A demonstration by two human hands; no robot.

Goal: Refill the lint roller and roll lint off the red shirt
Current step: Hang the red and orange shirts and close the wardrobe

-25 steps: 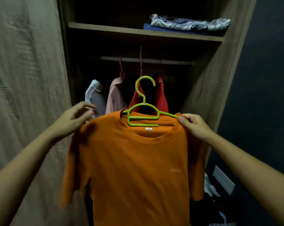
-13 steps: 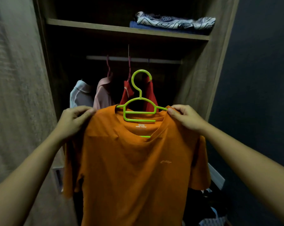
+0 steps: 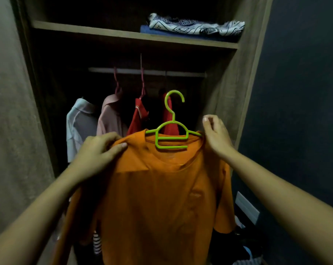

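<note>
The orange shirt (image 3: 158,197) runs off the bottom edge, so its hem is out of view. Inside its shoulders, the cloth covers the ends of the green hanger (image 3: 171,138). The left hand (image 3: 97,152) curls its fingers behind one shoulder of the shirt, out of sight. At the other shoulder the right hand (image 3: 216,134) shows only its back, and I cannot tell whether it pinches cloth or hanger. The shirt's chest mark is too faint to read. Behind the shirt, the red garments (image 3: 138,119) are hidden below their collars. Below its sleeve on the right-hand side lies a dark heap (image 3: 244,247), perhaps clothes.
</note>
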